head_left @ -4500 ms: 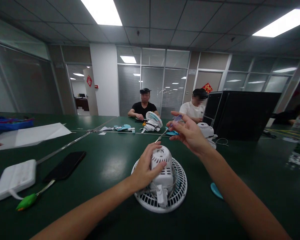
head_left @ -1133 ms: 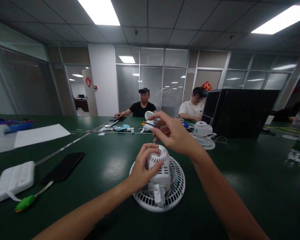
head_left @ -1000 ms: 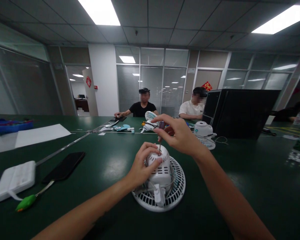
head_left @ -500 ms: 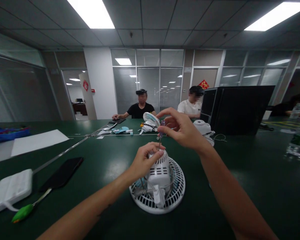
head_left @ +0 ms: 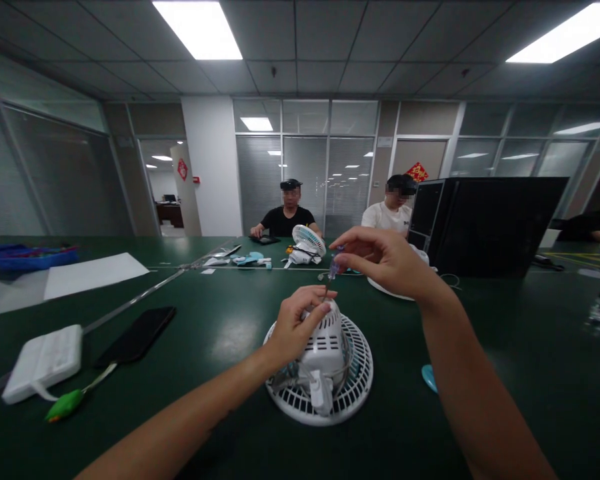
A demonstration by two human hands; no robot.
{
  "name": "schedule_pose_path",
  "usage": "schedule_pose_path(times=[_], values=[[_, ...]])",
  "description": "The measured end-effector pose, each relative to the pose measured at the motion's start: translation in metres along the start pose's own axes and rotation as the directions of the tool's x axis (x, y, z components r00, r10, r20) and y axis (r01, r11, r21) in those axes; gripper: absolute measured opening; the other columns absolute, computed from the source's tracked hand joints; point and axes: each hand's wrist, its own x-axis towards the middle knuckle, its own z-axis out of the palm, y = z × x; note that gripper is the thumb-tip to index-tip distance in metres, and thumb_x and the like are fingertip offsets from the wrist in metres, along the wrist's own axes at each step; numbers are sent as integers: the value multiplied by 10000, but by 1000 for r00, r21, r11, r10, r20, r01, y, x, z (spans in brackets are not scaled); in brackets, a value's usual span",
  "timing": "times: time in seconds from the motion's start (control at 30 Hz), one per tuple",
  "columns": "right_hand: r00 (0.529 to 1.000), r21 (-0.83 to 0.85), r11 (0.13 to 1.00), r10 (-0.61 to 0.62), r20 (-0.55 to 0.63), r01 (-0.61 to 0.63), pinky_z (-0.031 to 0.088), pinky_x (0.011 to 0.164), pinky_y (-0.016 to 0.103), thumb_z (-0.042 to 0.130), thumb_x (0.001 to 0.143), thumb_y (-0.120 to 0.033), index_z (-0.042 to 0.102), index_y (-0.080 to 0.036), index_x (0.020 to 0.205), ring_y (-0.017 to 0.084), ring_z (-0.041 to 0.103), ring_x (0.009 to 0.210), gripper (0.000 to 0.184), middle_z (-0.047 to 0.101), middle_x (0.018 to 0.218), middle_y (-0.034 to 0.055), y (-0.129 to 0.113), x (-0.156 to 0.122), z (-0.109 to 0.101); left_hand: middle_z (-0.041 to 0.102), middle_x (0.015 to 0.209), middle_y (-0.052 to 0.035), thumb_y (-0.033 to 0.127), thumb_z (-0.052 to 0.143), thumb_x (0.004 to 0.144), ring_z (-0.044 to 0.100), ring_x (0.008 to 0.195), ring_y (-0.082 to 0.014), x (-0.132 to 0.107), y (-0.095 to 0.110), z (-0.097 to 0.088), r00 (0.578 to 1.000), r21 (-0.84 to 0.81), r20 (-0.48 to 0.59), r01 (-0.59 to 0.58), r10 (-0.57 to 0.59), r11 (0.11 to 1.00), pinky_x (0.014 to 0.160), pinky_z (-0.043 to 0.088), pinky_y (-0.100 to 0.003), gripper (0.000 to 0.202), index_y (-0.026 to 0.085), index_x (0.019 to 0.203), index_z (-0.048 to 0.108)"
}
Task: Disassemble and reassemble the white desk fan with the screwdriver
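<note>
A white fan point(head_left: 322, 353) lies face down on the green table, its grille flat and its motor housing upward, with a coiled cord and a white plug on it. My left hand point(head_left: 300, 319) is wrapped around the top of the housing, thumb and fingers near the screwdriver's shaft. Above it, my right hand point(head_left: 387, 260) pinches the clear purplish handle of a screwdriver point(head_left: 334, 268). The shaft points down, slightly tilted, to the housing top; its tip is hidden by my left fingers.
Beyond stands another small fan point(head_left: 306, 245) beside blue and white parts point(head_left: 251, 259). A black computer case point(head_left: 495, 227) is at right, a blue piece point(head_left: 429, 378) near my right forearm. Left are a phone point(head_left: 137, 335), a white box point(head_left: 45, 362) and paper point(head_left: 95, 275). Two people sit opposite.
The view has shifted a little to the left. My right hand has lowered slightly, and the screwdriver handle leans more to the right. My left hand stays on the fan housing.
</note>
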Motion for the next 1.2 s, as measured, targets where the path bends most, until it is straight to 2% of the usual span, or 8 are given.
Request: schedule_pose_path(times=[0.3,0.5,0.63,0.8,1.03,1.2], values=[[998,-11,998,54,45,-54,552,640,266,669,846,-326,613,-168,904,173,718,769,177,729,827,52,-5,-4,-2,748,1073,-94,224,577,907,640,1092,-226,0,2,0,1000,13,12,-16,15,1000,1000,452,-406,179,184,736,615],[996,-40,998,41,82,-38,544,656,278,645,867,-333,625,-176,986,167,705,791,199,723,881,50,-11,0,-8,751,1066,-90,226,580,907,640,1089,-230,0,0,0,999,31,8,-33,33,999,992,462,-414,157,186,771,648],[993,-64,998,29,118,-21,540,721,287,633,874,-301,656,-172,953,164,701,836,153,725,921,53,-17,9,-5,751,1061,-88,229,574,910,640,1096,-229,-1,-1,0,999,34,3,-37,37,999,998,463,-417,177,185,760,656],[992,1,999,43,119,-44,538,731,296,583,907,-336,641,-156,913,165,702,808,189,725,860,55,-15,14,3,753,1030,-80,229,562,917,637,1095,-228,-1,-2,-1,999,33,4,-34,34,999,1009,459,-424,193,185,760,666],[982,57,991,110,153,-120,545,737,311,619,877,-364,605,-163,929,183,709,833,207,730,878,71,-12,4,-7,751,1006,-76,240,575,913,637,1091,-231,0,-4,-1,999,35,9,-48,48,998,1005,464,-424,151,187,840,696],[989,-34,995,95,110,-91,524,682,308,622,871,-428,573,-184,846,176,689,756,250,710,797,49,-12,5,-4,752,1000,-80,238,566,917,638,1088,-234,0,-5,-2,998,50,10,-62,62,997,1003,467,-427,159,186,846,699]])
